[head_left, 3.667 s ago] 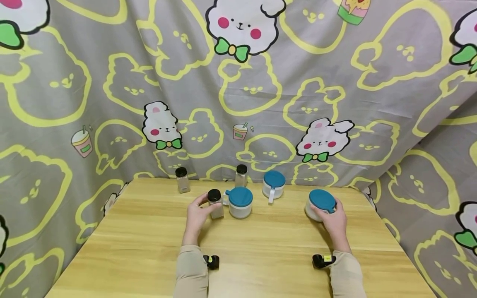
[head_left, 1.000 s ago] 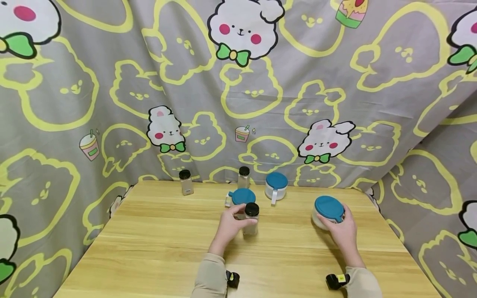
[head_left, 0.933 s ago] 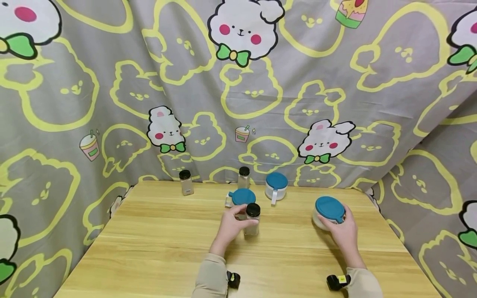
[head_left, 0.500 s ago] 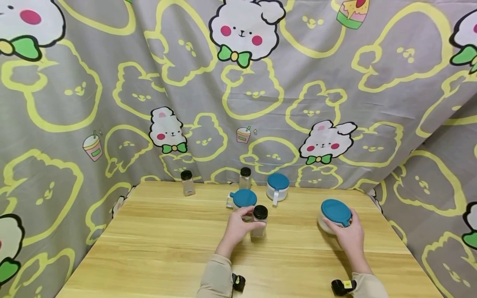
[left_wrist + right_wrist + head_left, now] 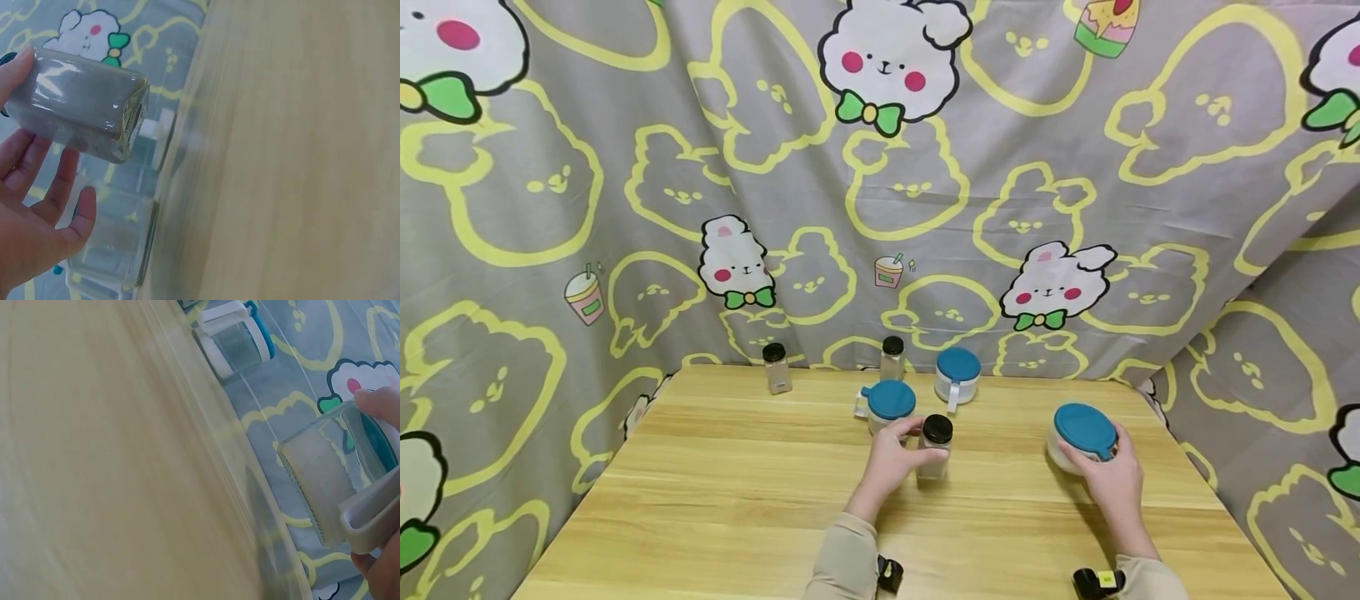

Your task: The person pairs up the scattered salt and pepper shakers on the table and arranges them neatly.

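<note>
My left hand [image 5: 889, 460] pinches a clear square spice jar with a black lid [image 5: 935, 450] between thumb and fingers. In the left wrist view the spice jar [image 5: 81, 103] is lifted off the tabletop, its base showing, while the lower fingers spread loose. Over at the right, my right hand [image 5: 1112, 483] grips a glass seasoning pot with a blue lid [image 5: 1084, 429]. Its white handle and pale powder show in the right wrist view, where the seasoning pot [image 5: 319, 481] is tilted and held above the table; part of that hand is out of frame.
A blue-lidded pot [image 5: 891, 402] stands just behind my left hand, with another blue-lidded pot [image 5: 957, 377] near the back edge. Two black-lidded spice jars, one left [image 5: 777, 371] and one central [image 5: 892, 360], stand along the back of the wooden table [image 5: 737, 500]. A patterned curtain [image 5: 925, 250] rises behind.
My left hand has carried the spice jar rightward from the left of the middle blue-lidded pot to its front right. My right hand has shifted the seasoning pot slightly right and nearer.
</note>
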{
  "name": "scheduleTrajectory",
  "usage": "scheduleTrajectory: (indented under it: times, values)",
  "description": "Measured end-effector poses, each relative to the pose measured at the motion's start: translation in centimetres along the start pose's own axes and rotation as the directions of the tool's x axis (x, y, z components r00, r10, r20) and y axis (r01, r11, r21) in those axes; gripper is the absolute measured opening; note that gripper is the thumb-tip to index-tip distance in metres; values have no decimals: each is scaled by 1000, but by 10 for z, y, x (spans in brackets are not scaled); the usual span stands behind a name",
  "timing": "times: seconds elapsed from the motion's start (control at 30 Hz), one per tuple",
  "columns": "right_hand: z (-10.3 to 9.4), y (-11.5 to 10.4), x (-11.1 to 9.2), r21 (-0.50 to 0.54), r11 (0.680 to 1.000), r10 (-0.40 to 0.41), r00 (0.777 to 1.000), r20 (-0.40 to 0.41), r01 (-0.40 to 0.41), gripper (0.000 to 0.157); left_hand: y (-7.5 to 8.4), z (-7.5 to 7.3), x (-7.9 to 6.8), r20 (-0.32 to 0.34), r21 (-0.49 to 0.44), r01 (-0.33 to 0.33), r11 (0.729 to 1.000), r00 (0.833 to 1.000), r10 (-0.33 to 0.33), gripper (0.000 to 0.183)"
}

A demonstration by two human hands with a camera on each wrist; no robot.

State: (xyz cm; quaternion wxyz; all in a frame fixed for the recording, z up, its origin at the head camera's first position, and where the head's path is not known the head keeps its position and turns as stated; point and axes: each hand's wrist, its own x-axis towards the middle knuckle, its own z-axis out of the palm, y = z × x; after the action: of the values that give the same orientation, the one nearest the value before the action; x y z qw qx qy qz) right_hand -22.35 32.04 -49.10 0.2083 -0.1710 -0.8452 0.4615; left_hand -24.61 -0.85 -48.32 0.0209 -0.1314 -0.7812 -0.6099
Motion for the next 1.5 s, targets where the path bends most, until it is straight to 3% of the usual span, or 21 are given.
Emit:
scheduleTrajectory:
  times: [0.33, 0.63, 1.07, 1.5]
  values:
    - [-3, 5, -1, -19, 1000, -4, 1000, -24, 4, 93, 7, 17, 1, 13, 43, -11, 999, 1000, 11, 60]
    - [-5, 4, -1, -26, 999, -32, 999, -31, 31, 91, 9, 31, 3, 40, 36, -31, 999, 999, 30, 52]
    - [-5, 6, 1, -50, 997, -66, 997, -46, 64, 91, 6, 47, 9, 15, 29, -18, 999, 1000, 18, 59]
    - [-17, 7, 3, -71, 996, -65, 995, -69, 60, 92, 10, 69, 15, 22, -28, -13, 1000, 1000, 14, 54]
